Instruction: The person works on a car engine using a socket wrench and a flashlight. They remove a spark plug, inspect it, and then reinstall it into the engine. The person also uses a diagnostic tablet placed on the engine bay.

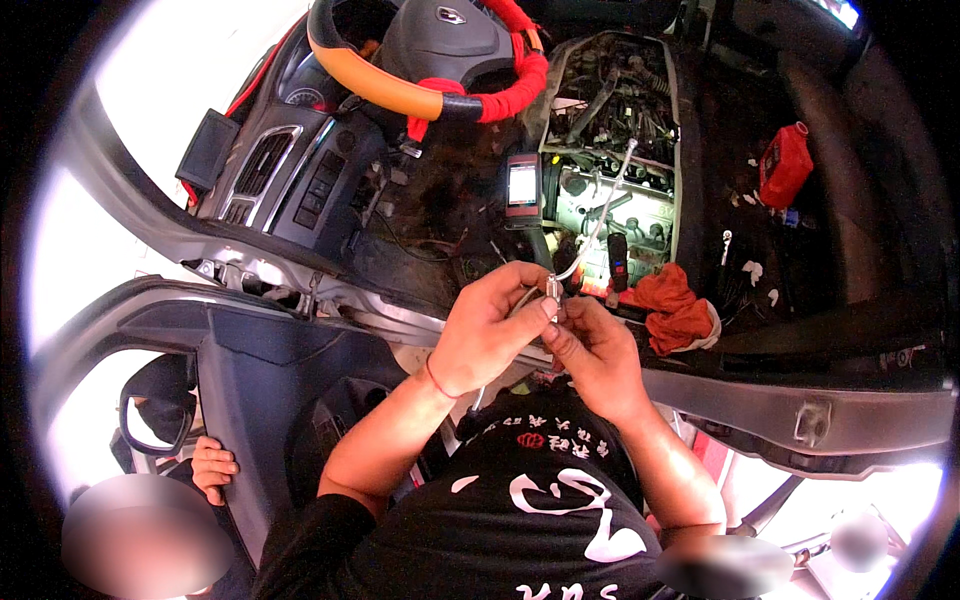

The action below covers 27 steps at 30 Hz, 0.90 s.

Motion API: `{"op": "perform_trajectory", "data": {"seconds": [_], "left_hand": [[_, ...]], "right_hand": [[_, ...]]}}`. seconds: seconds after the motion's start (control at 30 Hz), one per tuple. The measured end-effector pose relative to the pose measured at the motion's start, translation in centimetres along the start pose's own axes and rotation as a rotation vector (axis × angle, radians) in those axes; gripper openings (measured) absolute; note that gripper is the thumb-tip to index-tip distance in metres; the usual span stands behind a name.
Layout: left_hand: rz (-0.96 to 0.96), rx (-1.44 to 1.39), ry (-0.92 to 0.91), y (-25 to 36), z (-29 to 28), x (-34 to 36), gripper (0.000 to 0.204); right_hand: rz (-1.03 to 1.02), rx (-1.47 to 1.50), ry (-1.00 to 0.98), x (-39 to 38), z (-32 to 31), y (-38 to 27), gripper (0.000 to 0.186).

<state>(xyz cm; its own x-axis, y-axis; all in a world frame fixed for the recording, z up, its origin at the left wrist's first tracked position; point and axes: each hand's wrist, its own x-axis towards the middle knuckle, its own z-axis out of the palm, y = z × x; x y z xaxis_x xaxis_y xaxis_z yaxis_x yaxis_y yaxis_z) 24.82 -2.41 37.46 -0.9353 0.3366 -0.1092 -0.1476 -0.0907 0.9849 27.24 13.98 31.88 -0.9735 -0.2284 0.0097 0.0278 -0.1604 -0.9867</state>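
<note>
My left hand [492,322] and my right hand [600,358] meet just outside the vehicle's door opening. Both are closed, with the fingertips pinching a small shiny metal cylindrical piece [553,288] between them. Its exact kind is too small to make out, and its lower end is partly hidden by my thumbs. A long, thin pale tube or rod [605,222] curves from close beside my fingers up over the uncovered engine [640,215]. Whether it joins the metal piece is unclear.
A lit handheld screen device [523,187] and a small black work light [617,262] sit by the engine bay. Nearby lie an orange-red cloth [672,305], a red bottle [785,165] and a wrench-like tool [727,245]. Another person's hand [213,468] grips the open door [265,400].
</note>
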Motion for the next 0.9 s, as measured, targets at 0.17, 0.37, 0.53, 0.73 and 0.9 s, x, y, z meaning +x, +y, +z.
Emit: {"op": "perform_trajectory", "data": {"seconds": [0.17,0.37,0.53,0.73,0.9], "left_hand": [[-0.033,-0.055,-0.057,0.6,-0.3,-0.3,0.024],[-0.036,0.008,-0.086,0.8,0.0,-0.6,0.029],[0.035,0.115,-0.054,-0.2,-0.2,-0.7,0.031],[0.14,0.139,-0.004,-1.1,-0.1,-0.6,0.032],[0.044,-0.014,-0.062,0.2,-0.6,-0.7,0.032]], "right_hand": [[0.07,0.164,-0.121,-0.6,-0.4,-1.1,0.024],[0.003,0.01,-0.085,-0.7,-0.7,-1.5,0.024],[-0.008,0.003,-0.013,-0.7,-0.1,-1.1,0.025],[0.021,-0.016,-0.015,-0.7,0.3,-1.2,0.026],[0.067,0.116,-0.064,-0.6,-0.1,-1.2,0.028]]}}
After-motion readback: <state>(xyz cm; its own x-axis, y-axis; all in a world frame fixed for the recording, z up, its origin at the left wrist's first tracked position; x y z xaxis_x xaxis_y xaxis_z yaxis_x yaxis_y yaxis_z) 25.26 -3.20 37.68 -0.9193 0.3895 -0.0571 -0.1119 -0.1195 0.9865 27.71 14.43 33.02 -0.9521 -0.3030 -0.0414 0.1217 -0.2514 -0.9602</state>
